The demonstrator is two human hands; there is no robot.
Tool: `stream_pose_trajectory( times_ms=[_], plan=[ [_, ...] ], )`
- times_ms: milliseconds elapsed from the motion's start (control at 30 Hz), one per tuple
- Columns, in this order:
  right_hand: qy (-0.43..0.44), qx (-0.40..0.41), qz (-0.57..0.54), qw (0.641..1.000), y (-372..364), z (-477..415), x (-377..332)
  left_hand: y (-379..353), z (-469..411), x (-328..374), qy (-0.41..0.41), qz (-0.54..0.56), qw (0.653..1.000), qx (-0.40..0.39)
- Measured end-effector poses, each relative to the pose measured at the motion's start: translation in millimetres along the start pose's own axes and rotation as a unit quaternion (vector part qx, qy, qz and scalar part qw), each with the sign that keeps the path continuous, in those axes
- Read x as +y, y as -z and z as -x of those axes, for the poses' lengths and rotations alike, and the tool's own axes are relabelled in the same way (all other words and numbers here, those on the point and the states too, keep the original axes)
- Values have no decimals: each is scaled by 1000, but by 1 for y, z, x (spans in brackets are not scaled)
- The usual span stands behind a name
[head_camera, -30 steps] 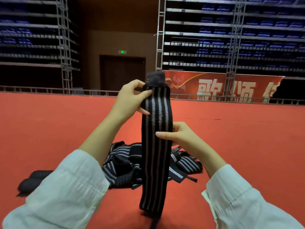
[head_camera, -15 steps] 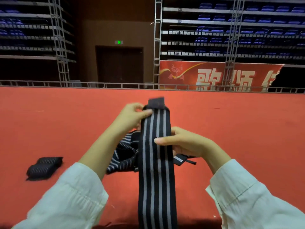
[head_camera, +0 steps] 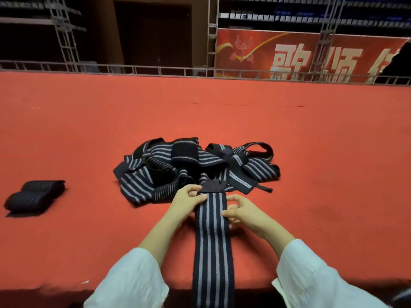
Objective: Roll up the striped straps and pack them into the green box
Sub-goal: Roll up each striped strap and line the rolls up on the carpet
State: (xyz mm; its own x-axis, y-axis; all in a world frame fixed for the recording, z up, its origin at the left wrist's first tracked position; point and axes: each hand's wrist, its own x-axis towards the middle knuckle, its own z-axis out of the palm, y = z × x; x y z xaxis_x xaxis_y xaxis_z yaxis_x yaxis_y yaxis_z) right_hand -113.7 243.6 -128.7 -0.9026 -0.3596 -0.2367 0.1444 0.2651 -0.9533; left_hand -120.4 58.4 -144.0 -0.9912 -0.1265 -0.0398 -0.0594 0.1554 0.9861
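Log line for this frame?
left hand pinches striped strap end | right hand pinches strap edge | loose pile behind | two rolled straps left | green box unseen

Two rolled straps point(head_camera: 33, 196), one flat strap point(head_camera: 212, 241), tangled pile point(head_camera: 189, 167) of perhaps five.

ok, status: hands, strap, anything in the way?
Left hand pinches striped strap near its dark tab; right hand pinches its right edge. Strap flat, not yet rolled. Loose pile just beyond; green box not in view.
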Motion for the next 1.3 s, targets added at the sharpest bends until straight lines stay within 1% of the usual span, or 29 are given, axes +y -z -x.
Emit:
stream_pose_trajectory(
  times_ms=[67, 133, 233, 367, 500, 600, 633, 700, 767, 833, 900, 967, 1033, 1133, 1300],
  plan=[
    [0, 14, 7, 1000, 0, -10, 4, -2, -6, -5, -15, 2, 1000, 6],
    [18, 41, 13, 999, -1, -17, 9, -5, -12, -15, -58, -23, 998, 7],
    [66, 70, 22, 995, -3, -31, 18, -7, -15, -26, -124, -90, 988, -32],
    [135, 78, 78, 985, 0, -47, 29, -1, -18, -34, -173, -117, 975, -75],
    [167, 86, 74, 979, 2, -50, 30, -4, -21, -32, -188, -111, 971, -101],
    [172, 106, 85, 976, 14, -53, 28, -19, -28, -31, -197, -120, 967, -106],
    [169, 110, 100, 974, 19, -54, 28, -25, -31, -33, -196, -141, 965, -105],
    [156, 108, 148, 971, 27, -56, 29, -36, -36, -37, -188, -218, 952, -100],
    [147, 98, 204, 963, 31, -56, 33, -43, -41, -41, -192, -281, 937, -79],
    [151, 95, 241, 954, 31, -56, 37, -43, -44, -43, -201, -299, 931, -63],
    [156, 100, 258, 948, 29, -56, 40, -39, -45, -42, -204, -289, 933, -58],
    [159, 103, 267, 945, 30, -57, 40, -33, -47, -43, -210, -290, 932, -60],
    [154, 99, 275, 944, 29, -58, 41, -27, -49, -45, -224, -325, 917, -60],
    [145, 95, 280, 944, 28, -57, 40, -17, -54, -45, -204, -366, 906, -58],
    [138, 77, 229, 961, 32, -52, 32, -15, -72, -44, -195, -381, 903, -38]
  ],
)
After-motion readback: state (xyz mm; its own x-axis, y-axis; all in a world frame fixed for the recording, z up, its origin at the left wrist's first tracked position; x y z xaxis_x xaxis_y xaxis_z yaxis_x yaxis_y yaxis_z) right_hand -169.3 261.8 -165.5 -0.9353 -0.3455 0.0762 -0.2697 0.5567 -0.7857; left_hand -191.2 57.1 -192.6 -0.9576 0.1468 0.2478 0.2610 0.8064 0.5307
